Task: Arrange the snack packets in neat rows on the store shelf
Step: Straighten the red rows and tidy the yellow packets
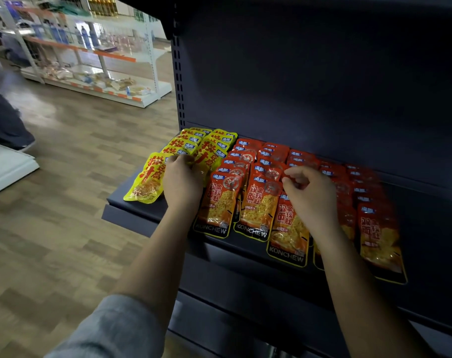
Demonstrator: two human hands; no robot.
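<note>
Yellow snack packets (201, 144) lie overlapped in two rows at the left end of the dark shelf (134, 202). One yellow packet (147, 180) sits askew at the front left. Red snack packets (258, 205) fill several overlapping rows to the right. My left hand (182, 180) rests on the yellow rows with its fingers curled onto the packets. Over the third red row, my right hand (310, 195) pinches the top of a red packet (288, 228) between curled fingers. The far-right red packets are blurred.
The dark back panel (310, 81) and an upper shelf overhang the packets. A white and orange store rack (95, 55) stands across the wooden floor (64, 189) at the left. A person's legs (2, 117) are at the far left.
</note>
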